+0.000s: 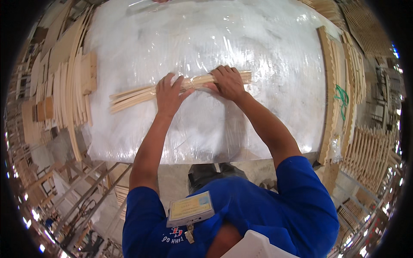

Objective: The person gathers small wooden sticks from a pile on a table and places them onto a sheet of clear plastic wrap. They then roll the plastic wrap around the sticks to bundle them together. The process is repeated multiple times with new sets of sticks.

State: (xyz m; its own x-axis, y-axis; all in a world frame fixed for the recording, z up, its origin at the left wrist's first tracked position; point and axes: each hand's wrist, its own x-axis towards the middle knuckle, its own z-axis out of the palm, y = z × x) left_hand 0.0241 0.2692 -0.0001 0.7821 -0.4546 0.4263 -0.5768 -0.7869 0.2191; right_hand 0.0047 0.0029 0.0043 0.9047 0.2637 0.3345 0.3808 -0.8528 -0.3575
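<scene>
A bundle of thin, pale wooden strips (133,97) lies slantwise across the table, its left ends fanned a little apart. My left hand (169,92) grips the bundle near its middle, thumb on the near side and fingers over the far side. Farther right, my right hand (228,81) is closed round the same strips, with their right ends poking out beyond it. Something clear and shiny, like plastic film, shows on the strips between my hands. The undersides of the strips are hidden.
Clear plastic film covers the pale tabletop (271,116). Long wooden pieces (69,94) are stacked along the left side. Scalloped wooden boards (330,94) line the right edge, with a green strap (342,99) on them. Part of another person's hand (161,1) shows at the far edge.
</scene>
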